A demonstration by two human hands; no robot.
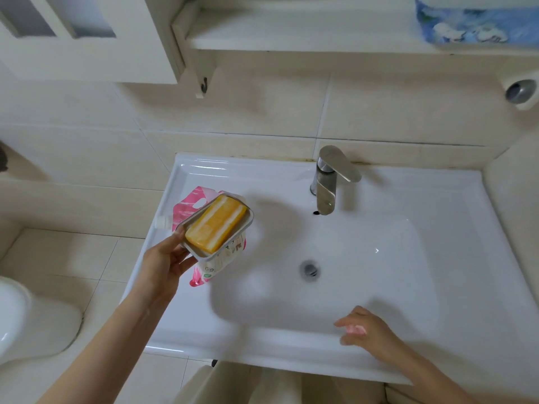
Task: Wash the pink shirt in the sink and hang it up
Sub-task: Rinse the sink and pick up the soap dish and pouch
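A white sink (437,301) fills the middle of the view, its basin dry, with a metal drain (309,269) and a steel tap (328,182) at the back. My left hand (166,259) holds a grey soap dish (248,221) with a yellow soap bar (217,224) in it, tilted above the sink's left ledge. My right hand (366,332) hovers over the front right of the basin, fingers apart, holding nothing. No pink shirt is in view.
A pink and white refill pouch (201,269) lies on the sink's left ledge under the dish. A toilet (32,313) stands at the left. Above are a white cabinet (87,53), a hook (203,86) and a shelf with a blue box (478,21).
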